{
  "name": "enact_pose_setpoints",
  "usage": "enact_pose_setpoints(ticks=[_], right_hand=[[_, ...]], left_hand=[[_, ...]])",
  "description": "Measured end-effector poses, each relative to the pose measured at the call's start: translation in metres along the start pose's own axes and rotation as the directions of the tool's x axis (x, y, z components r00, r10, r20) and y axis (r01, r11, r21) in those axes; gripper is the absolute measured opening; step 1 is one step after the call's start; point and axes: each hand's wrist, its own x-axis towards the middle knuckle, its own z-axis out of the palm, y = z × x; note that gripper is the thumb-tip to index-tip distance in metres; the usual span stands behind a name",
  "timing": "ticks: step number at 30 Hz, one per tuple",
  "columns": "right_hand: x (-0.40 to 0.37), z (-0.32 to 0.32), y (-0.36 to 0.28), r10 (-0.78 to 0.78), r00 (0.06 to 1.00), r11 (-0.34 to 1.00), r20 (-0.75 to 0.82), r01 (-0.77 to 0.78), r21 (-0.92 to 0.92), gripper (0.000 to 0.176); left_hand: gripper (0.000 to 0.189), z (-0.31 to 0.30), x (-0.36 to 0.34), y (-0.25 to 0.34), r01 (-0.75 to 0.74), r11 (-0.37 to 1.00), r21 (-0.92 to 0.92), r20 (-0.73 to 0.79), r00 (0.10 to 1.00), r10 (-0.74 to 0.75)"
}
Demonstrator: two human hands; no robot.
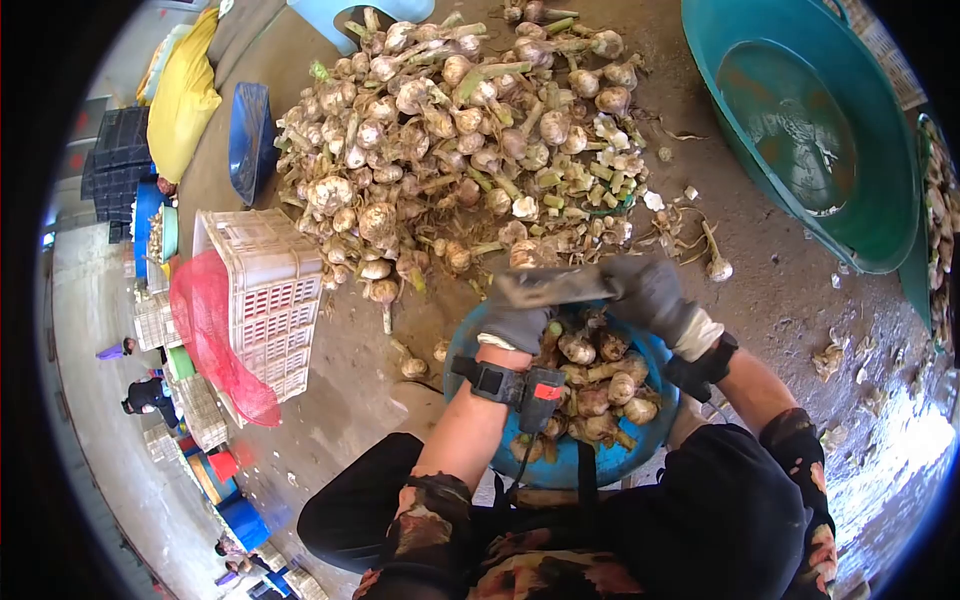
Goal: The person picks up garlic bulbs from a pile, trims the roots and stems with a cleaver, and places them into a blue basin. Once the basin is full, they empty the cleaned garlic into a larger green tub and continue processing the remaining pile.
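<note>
Both hands wear grey gloves and meet above the far rim of a blue basin (652, 352) that holds garlic bulbs (592, 385). My right hand (645, 295) is wrapped round the right end of a flat, worn tool (560, 287), which crosses the view sideways. At the tool's left end, my left hand (515, 318) has its fingers curled; whatever lies in them is hidden behind the tool. Just beyond the hands spreads a large heap of garlic with stalks (430, 140), with cut stalk pieces (595, 180) at its right side.
A cream crate (270, 320) with red netting (212, 330) stands at the left, near a blue scoop (250, 143) and a yellow sack (182, 105). A big green tub (750, 150) is at the upper right. A loose bulb (719, 268) lies on the floor. People (150, 395) are far left.
</note>
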Motion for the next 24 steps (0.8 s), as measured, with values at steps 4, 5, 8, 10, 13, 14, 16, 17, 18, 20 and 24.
enact_pose_setpoints(ticks=[4, 5, 8, 10, 13, 14, 16, 17, 18, 20, 24], right_hand=[[0.007, 0.002, -0.021, -0.011, 1.000, 1.000, 0.000, 0.011, -0.022, 0.022], [0.008, 0.003, -0.018, -0.004, 1.000, 1.000, 0.014, 0.004, -0.030, 0.023], [0.005, 0.010, -0.013, 0.023, 1.000, 1.000, 0.021, -0.022, -0.015, 0.024], [0.004, 0.009, -0.012, 0.042, 0.999, 0.999, 0.015, -0.042, 0.010, 0.025], [0.006, -0.002, -0.005, 0.080, 0.988, 0.996, 0.135, -0.075, -0.042, 0.026], [0.004, -0.002, -0.003, 0.064, 0.991, 0.998, 0.115, -0.064, -0.008, 0.026], [0.005, -0.006, 0.009, 0.049, 0.994, 0.998, 0.093, -0.051, 0.023, 0.026], [0.004, -0.011, 0.023, 0.278, 0.942, 0.959, 0.188, -0.262, -0.104, 0.025], [-0.001, -0.012, 0.036, 0.493, 0.833, 0.865, 0.250, -0.440, -0.240, 0.024], [-0.021, 0.001, 0.087, 0.649, 0.746, 0.747, 0.149, -0.588, -0.310, 0.024], [-0.025, -0.009, 0.074, 0.604, 0.777, 0.792, 0.176, -0.563, -0.235, 0.028]], left_hand=[[0.044, 0.027, -0.001, 0.007, -0.060, -0.100, -0.993, -0.042, 0.984, -0.171], [0.045, 0.026, 0.001, 0.014, -0.018, -0.180, -0.984, 0.022, 0.975, -0.220], [0.047, 0.024, 0.004, 0.032, 0.079, -0.422, -0.903, 0.235, 0.914, -0.332], [0.047, 0.023, 0.002, 0.036, 0.101, -0.500, -0.860, 0.310, 0.882, -0.355], [0.039, 0.020, -0.006, 0.038, 0.102, -0.430, -0.897, 0.223, 0.944, -0.242], [0.038, 0.023, -0.013, 0.038, 0.096, -0.418, -0.904, 0.196, 0.959, -0.204], [0.036, 0.021, -0.019, 0.039, 0.080, -0.378, -0.923, 0.138, 0.982, -0.128], [0.030, -0.002, -0.023, 0.073, 0.211, -0.229, -0.950, 0.271, 0.922, -0.276], [0.035, -0.026, -0.028, 0.129, 0.166, -0.198, -0.966, 0.242, 0.855, -0.459], [0.029, -0.042, -0.034, 0.119, -0.204, 0.431, -0.879, -0.001, 0.905, 0.426], [0.041, -0.074, -0.021, 0.089, 0.242, 0.936, -0.258, 0.652, 0.758, -0.016]])
